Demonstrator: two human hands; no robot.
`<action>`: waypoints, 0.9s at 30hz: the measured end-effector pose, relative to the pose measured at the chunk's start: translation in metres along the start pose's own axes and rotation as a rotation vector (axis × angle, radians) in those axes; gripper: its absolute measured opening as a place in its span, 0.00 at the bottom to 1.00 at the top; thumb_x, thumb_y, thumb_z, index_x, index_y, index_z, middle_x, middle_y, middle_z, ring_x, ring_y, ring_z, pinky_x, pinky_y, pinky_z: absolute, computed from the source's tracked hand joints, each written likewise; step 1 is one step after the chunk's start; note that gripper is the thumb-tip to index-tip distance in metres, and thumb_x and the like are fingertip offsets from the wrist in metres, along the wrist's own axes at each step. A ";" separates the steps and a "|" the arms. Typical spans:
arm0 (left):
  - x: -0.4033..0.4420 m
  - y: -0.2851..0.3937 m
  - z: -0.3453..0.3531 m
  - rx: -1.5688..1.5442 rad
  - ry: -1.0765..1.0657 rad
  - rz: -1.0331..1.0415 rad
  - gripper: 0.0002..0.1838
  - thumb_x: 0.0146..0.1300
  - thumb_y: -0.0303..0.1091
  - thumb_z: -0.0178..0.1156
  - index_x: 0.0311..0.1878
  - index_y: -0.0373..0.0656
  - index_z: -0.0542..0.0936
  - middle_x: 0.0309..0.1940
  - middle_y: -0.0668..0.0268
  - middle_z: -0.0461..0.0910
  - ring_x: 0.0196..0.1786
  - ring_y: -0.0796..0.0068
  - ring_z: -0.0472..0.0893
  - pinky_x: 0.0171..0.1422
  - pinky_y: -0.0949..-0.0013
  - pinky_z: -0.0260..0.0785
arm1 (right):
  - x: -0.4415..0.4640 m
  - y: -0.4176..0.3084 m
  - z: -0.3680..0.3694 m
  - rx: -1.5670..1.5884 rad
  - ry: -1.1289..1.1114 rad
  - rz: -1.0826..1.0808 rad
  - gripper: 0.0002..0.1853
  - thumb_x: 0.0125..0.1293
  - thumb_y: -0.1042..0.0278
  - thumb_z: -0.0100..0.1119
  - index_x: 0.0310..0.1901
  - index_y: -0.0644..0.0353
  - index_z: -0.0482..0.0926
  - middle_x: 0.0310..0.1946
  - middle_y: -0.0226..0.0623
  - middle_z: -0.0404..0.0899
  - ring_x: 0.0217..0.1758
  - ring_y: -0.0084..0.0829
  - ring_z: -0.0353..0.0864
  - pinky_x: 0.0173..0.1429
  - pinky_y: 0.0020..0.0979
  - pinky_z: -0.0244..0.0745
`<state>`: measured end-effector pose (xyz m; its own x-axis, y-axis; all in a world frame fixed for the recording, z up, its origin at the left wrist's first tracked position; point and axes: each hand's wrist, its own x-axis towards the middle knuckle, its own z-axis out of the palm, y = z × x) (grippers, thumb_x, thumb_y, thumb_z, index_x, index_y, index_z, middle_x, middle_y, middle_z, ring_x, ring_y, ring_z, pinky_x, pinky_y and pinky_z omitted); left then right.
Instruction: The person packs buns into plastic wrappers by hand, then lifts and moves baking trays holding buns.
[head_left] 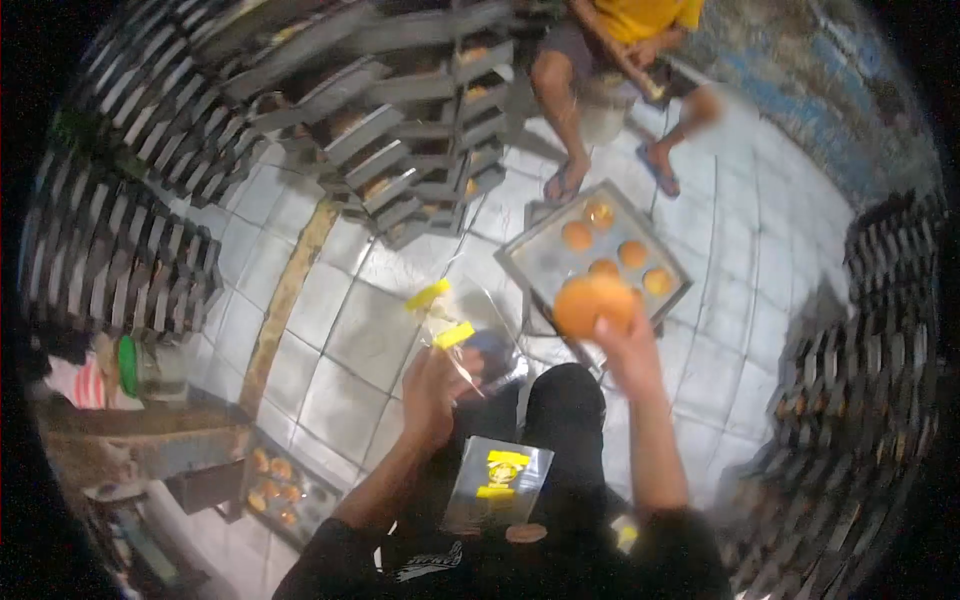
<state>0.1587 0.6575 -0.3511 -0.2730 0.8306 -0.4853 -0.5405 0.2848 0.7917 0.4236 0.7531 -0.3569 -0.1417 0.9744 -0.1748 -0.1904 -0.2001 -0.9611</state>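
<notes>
A round golden-brown bun (592, 308) is in my right hand (628, 345), raised over the near corner of a metal tray (545, 285). Several more buns (632, 254) lie spread on that tray. My left hand (435, 385) is closed on a clear plastic bag (480, 310) with yellow labels, held apart from the bun. Across my lap lies a stack of clear bags (500, 485) with yellow print.
Another person (640, 40) in a yellow top sits beyond the tray. Dark racks (400, 130) stand at the upper left, more racks (840, 400) at the right. A second tray of buns (275, 485) and a green-lidded jar (155, 368) are at the lower left.
</notes>
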 end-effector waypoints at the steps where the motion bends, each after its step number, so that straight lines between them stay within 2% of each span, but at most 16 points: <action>1: 0.000 0.009 -0.002 -0.053 0.020 -0.092 0.15 0.76 0.40 0.54 0.55 0.38 0.75 0.55 0.53 0.80 0.53 0.61 0.84 0.57 0.59 0.79 | -0.039 -0.023 0.026 -0.084 0.007 -0.058 0.25 0.67 0.71 0.66 0.64 0.61 0.72 0.57 0.40 0.81 0.60 0.37 0.81 0.66 0.36 0.76; 2: 0.000 0.008 -0.004 -0.085 0.020 -0.068 0.15 0.76 0.40 0.54 0.55 0.38 0.75 0.55 0.53 0.80 0.53 0.61 0.84 0.57 0.59 0.79 | -0.076 -0.035 0.051 -0.167 0.012 -0.108 0.22 0.65 0.72 0.67 0.60 0.60 0.75 0.54 0.41 0.82 0.58 0.40 0.82 0.66 0.36 0.76; 4: 0.001 -0.005 -0.015 -0.271 -0.154 -0.044 0.13 0.75 0.36 0.56 0.55 0.39 0.76 0.57 0.52 0.80 0.54 0.58 0.84 0.59 0.55 0.78 | -0.129 -0.025 0.077 -0.694 -0.051 -0.563 0.21 0.60 0.74 0.69 0.56 0.61 0.78 0.54 0.47 0.81 0.58 0.46 0.82 0.65 0.38 0.77; 6: -0.018 -0.004 0.005 -0.256 -0.144 -0.179 0.12 0.75 0.39 0.57 0.50 0.40 0.78 0.52 0.53 0.83 0.57 0.59 0.82 0.63 0.57 0.75 | -0.140 -0.007 0.077 -0.876 -0.249 -1.080 0.20 0.56 0.76 0.69 0.52 0.63 0.78 0.51 0.50 0.80 0.58 0.51 0.81 0.63 0.42 0.78; 7: -0.017 -0.014 0.010 -0.311 -0.195 -0.215 0.14 0.75 0.41 0.56 0.51 0.40 0.79 0.51 0.53 0.84 0.56 0.59 0.83 0.63 0.58 0.76 | -0.136 0.006 0.071 -0.893 -0.207 -1.116 0.19 0.55 0.77 0.67 0.50 0.64 0.78 0.51 0.48 0.81 0.57 0.51 0.82 0.63 0.45 0.79; 9: -0.027 -0.018 0.013 -0.367 -0.383 -0.251 0.19 0.75 0.46 0.56 0.56 0.41 0.79 0.55 0.57 0.83 0.58 0.62 0.82 0.62 0.59 0.77 | -0.137 0.024 0.062 -0.879 -0.012 -0.952 0.22 0.51 0.78 0.67 0.51 0.64 0.78 0.52 0.48 0.80 0.58 0.49 0.81 0.66 0.48 0.76; 10: -0.041 -0.008 0.016 -0.382 -0.391 -0.232 0.19 0.75 0.46 0.56 0.56 0.41 0.79 0.55 0.57 0.83 0.58 0.62 0.82 0.62 0.59 0.77 | -0.136 0.012 0.065 -0.904 0.028 -1.083 0.23 0.51 0.78 0.67 0.52 0.63 0.79 0.52 0.48 0.80 0.61 0.48 0.80 0.68 0.50 0.74; 12: -0.082 0.007 0.023 -0.329 -0.360 -0.302 0.20 0.75 0.48 0.55 0.59 0.45 0.78 0.53 0.65 0.84 0.53 0.71 0.84 0.55 0.62 0.77 | -0.150 -0.016 0.084 -1.018 -0.035 -1.074 0.24 0.52 0.79 0.66 0.54 0.63 0.79 0.54 0.49 0.79 0.64 0.47 0.78 0.71 0.52 0.69; 13: -0.106 0.019 0.023 -0.324 -0.320 -0.339 0.21 0.75 0.50 0.54 0.62 0.48 0.78 0.55 0.69 0.83 0.56 0.71 0.83 0.60 0.60 0.76 | -0.161 -0.025 0.093 -1.125 -0.079 -1.035 0.25 0.53 0.79 0.65 0.56 0.62 0.78 0.56 0.49 0.79 0.67 0.47 0.76 0.75 0.55 0.64; 16: -0.080 -0.007 -0.008 -0.421 -0.446 -0.236 0.22 0.75 0.49 0.53 0.62 0.45 0.77 0.57 0.61 0.82 0.59 0.66 0.82 0.65 0.57 0.74 | -0.178 -0.030 0.122 -1.087 -0.196 -0.864 0.29 0.55 0.79 0.63 0.62 0.62 0.76 0.60 0.52 0.77 0.72 0.48 0.71 0.79 0.58 0.53; 18: -0.080 0.000 -0.028 -0.499 -0.393 -0.357 0.21 0.76 0.49 0.51 0.61 0.44 0.77 0.58 0.58 0.81 0.58 0.63 0.82 0.66 0.58 0.73 | -0.183 -0.001 0.135 -1.045 -0.264 -0.826 0.31 0.55 0.78 0.63 0.63 0.63 0.74 0.62 0.53 0.76 0.72 0.50 0.70 0.80 0.59 0.51; 19: -0.076 -0.011 -0.036 -0.520 -0.381 -0.200 0.21 0.76 0.47 0.52 0.62 0.44 0.77 0.57 0.59 0.82 0.59 0.63 0.82 0.67 0.58 0.72 | -0.186 0.012 0.144 -1.015 -0.326 -0.810 0.32 0.54 0.78 0.62 0.65 0.64 0.73 0.64 0.54 0.75 0.73 0.51 0.69 0.80 0.60 0.48; 20: -0.081 -0.008 -0.032 -0.538 -0.380 -0.038 0.20 0.76 0.46 0.53 0.62 0.44 0.76 0.57 0.60 0.82 0.59 0.63 0.81 0.68 0.58 0.71 | -0.183 0.009 0.145 -1.127 -0.313 -0.866 0.34 0.56 0.77 0.61 0.68 0.66 0.70 0.66 0.55 0.72 0.75 0.52 0.67 0.80 0.60 0.48; 21: -0.096 -0.015 -0.020 -0.478 -0.259 -0.040 0.22 0.76 0.43 0.56 0.67 0.44 0.73 0.60 0.61 0.79 0.60 0.65 0.80 0.70 0.60 0.70 | -0.177 0.003 0.146 -1.150 -0.252 -0.882 0.33 0.56 0.77 0.61 0.67 0.66 0.70 0.66 0.55 0.73 0.75 0.52 0.67 0.80 0.60 0.49; 24: -0.116 -0.022 -0.007 -0.305 -0.306 0.115 0.26 0.75 0.40 0.59 0.71 0.43 0.68 0.64 0.63 0.76 0.64 0.70 0.77 0.69 0.62 0.69 | -0.166 -0.011 0.134 -1.212 -0.245 -0.928 0.31 0.57 0.77 0.61 0.65 0.67 0.70 0.64 0.56 0.74 0.73 0.53 0.69 0.79 0.60 0.51; 27: -0.073 -0.022 -0.002 -0.444 -0.337 0.103 0.22 0.78 0.39 0.54 0.71 0.52 0.67 0.66 0.66 0.73 0.67 0.68 0.75 0.72 0.59 0.69 | -0.149 -0.002 0.133 -1.173 -0.269 -0.863 0.28 0.58 0.77 0.61 0.62 0.67 0.72 0.60 0.55 0.76 0.69 0.54 0.72 0.78 0.58 0.56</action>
<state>0.1885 0.5894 -0.3335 -0.1121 0.9710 -0.2112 -0.8273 0.0265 0.5611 0.3157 0.5951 -0.3004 -0.5916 0.6723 0.4450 0.5494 0.7401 -0.3878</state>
